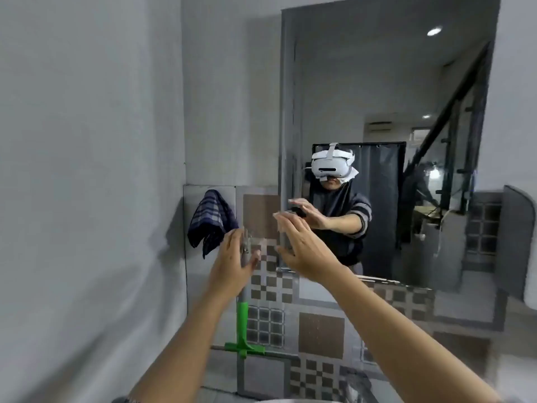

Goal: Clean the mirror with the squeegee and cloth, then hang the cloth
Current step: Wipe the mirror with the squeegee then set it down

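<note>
The mirror [377, 82] hangs on the wall ahead and reflects me with both arms raised. A dark blue plaid cloth [210, 222] hangs against the tiles left of the mirror. The squeegee [242, 318] hangs head down along the tiled wall, with a grey handle, a green neck and its blade level at the bottom. My left hand [232, 257] grips the top of the handle, just right of the cloth. My right hand [302, 248] is held up open and holds nothing, fingers stretched toward the mirror's lower left corner.
Patterned grey and brown tiles [319, 330] cover the wall below the mirror. A plain white wall [87, 170] closes the left side. The rim of a basin [290, 400] shows at the bottom edge.
</note>
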Demonstrator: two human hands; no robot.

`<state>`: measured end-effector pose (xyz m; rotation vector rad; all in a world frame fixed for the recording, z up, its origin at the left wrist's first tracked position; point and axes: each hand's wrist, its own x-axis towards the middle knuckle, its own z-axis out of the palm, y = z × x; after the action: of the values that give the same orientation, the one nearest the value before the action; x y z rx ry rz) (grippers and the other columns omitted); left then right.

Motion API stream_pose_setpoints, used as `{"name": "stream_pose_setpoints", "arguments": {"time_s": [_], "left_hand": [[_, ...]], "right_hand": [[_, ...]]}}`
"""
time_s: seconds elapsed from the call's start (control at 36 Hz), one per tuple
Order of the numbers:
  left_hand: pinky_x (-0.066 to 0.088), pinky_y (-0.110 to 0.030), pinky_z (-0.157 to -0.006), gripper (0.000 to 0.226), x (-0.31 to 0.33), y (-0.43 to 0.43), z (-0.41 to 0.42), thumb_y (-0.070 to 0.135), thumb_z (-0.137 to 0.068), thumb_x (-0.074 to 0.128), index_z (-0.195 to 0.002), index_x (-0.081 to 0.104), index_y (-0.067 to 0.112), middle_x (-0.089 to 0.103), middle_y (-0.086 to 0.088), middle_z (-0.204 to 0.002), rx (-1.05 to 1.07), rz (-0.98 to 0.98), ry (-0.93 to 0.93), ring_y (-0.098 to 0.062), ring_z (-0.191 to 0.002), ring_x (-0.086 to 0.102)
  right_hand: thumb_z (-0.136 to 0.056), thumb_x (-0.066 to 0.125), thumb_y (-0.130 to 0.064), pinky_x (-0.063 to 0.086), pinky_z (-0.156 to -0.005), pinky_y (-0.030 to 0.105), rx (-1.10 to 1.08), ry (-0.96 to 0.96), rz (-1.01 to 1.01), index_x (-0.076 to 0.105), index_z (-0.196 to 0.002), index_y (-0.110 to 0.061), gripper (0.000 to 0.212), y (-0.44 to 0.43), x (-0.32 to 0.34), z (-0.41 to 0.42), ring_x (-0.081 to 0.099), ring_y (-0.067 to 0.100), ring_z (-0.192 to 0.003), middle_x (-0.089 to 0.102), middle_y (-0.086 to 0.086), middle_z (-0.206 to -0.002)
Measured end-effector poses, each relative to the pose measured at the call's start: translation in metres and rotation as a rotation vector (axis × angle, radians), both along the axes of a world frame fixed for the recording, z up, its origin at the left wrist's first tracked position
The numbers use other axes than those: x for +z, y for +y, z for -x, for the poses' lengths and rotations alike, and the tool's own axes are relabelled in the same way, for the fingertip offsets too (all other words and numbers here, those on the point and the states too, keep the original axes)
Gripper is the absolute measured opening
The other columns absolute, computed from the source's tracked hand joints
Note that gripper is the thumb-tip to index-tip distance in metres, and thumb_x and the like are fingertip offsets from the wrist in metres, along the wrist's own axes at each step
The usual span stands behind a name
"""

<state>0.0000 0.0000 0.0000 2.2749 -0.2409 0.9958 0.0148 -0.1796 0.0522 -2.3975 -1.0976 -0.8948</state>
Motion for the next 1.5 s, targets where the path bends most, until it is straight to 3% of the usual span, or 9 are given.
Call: {"name": "stream_pose_setpoints", "arguments": {"time_s": [0.14, 0.36, 0.47, 0.69, 0.78, 1.14, 1.22, 1.33, 1.5], "left_hand": [[0.027, -0.02, -0.099, 0.064, -0.058, 0.008, 0.002, 0.033, -0.09, 0.054, -0.142, 0.023, 0.013, 0.033, -0.004, -0.143, -0.024, 0.107, 0.136, -0.011, -0.128, 0.033], [0.039, -0.035, -0.102, 0.068, -0.139, 0.018, -0.023, 0.037, -0.083, 0.063, -0.138, 0.028, 0.018, 0.036, 0.005, -0.135, -0.049, 0.386, 0.382, -0.015, -0.121, 0.042], [0.05, -0.039, -0.092, 0.054, -0.158, 0.016, -0.037, 0.029, -0.08, 0.069, -0.126, 0.041, 0.022, 0.055, 0.0, -0.12, -0.107, 0.505, 0.437, -0.014, -0.106, 0.056], [0.054, -0.027, -0.075, 0.043, -0.167, 0.014, -0.045, 0.01, -0.086, 0.062, -0.123, 0.043, 0.021, 0.062, 0.0, -0.101, -0.148, 0.631, 0.395, -0.017, -0.089, 0.062], [0.054, -0.023, -0.07, 0.04, -0.165, 0.019, -0.043, 0.008, -0.086, 0.062, -0.119, 0.045, 0.023, 0.059, 0.008, -0.094, -0.164, 0.622, 0.39, -0.01, -0.084, 0.06], [0.053, -0.02, -0.07, 0.039, -0.146, 0.031, -0.006, 0.017, -0.089, 0.058, -0.126, 0.046, 0.019, 0.058, 0.002, -0.1, -0.158, 0.551, 0.33, -0.015, -0.09, 0.059], [0.051, -0.022, -0.079, 0.039, -0.131, 0.03, 0.006, 0.017, -0.09, 0.056, -0.128, 0.046, 0.019, 0.058, 0.004, -0.101, -0.161, 0.521, 0.291, -0.012, -0.092, 0.057], [0.045, -0.024, -0.093, 0.044, -0.108, 0.028, 0.022, 0.015, -0.089, 0.059, -0.131, 0.047, 0.015, 0.06, 0.003, -0.115, -0.149, 0.41, 0.241, -0.011, -0.105, 0.056], [0.045, -0.018, -0.091, 0.042, -0.065, 0.017, 0.043, 0.005, -0.084, 0.063, -0.125, 0.055, 0.01, 0.063, -0.004, -0.114, -0.176, 0.213, 0.119, -0.014, -0.104, 0.058]], "right_hand": [[-0.089, 0.055, -0.02, 0.023, -0.111, 0.03, 0.048, 0.103, 0.106, 0.029, -0.142, -0.008, 0.06, 0.022, -0.036, -0.024, 0.028, 0.022, -0.135, 0.032, 0.007, -0.145], [-0.087, 0.057, -0.015, 0.032, -0.108, 0.027, 0.158, 0.159, 0.248, 0.036, -0.138, -0.011, 0.055, 0.051, -0.094, -0.061, 0.035, 0.017, -0.13, 0.038, 0.004, -0.142], [-0.085, 0.057, -0.011, 0.03, -0.11, 0.032, 0.195, 0.06, 0.313, 0.039, -0.137, -0.011, 0.056, 0.06, -0.108, -0.077, 0.034, 0.02, -0.132, 0.04, 0.005, -0.141], [-0.074, 0.066, -0.001, 0.029, -0.109, 0.041, 0.244, -0.196, 0.463, 0.056, -0.123, -0.008, 0.051, 0.07, -0.121, -0.094, 0.048, 0.029, -0.123, 0.055, 0.009, -0.129], [-0.069, 0.074, -0.008, 0.021, -0.108, 0.037, 0.227, -0.289, 0.497, 0.061, -0.115, -0.008, 0.047, 0.074, -0.121, -0.096, 0.054, 0.027, -0.118, 0.061, 0.009, -0.121], [-0.069, 0.078, -0.023, 0.034, -0.105, 0.035, 0.239, -0.379, 0.459, 0.067, -0.099, -0.013, 0.033, 0.08, -0.1, -0.076, 0.06, 0.025, -0.107, 0.065, 0.006, -0.107], [-0.07, 0.077, -0.026, 0.047, -0.094, 0.036, 0.212, -0.403, 0.443, 0.067, -0.098, -0.013, 0.032, 0.076, -0.086, -0.061, 0.061, 0.026, -0.102, 0.065, 0.006, -0.105], [-0.072, 0.074, -0.029, 0.049, -0.086, 0.036, 0.139, -0.411, 0.42, 0.066, -0.096, -0.015, 0.029, 0.059, -0.067, -0.04, 0.061, 0.026, -0.098, 0.065, 0.004, -0.102], [-0.078, 0.069, -0.027, 0.049, -0.082, 0.039, 0.053, -0.282, 0.331, 0.063, -0.094, -0.012, 0.023, 0.012, -0.044, -0.007, 0.06, 0.028, -0.09, 0.061, 0.008, -0.097]]}}
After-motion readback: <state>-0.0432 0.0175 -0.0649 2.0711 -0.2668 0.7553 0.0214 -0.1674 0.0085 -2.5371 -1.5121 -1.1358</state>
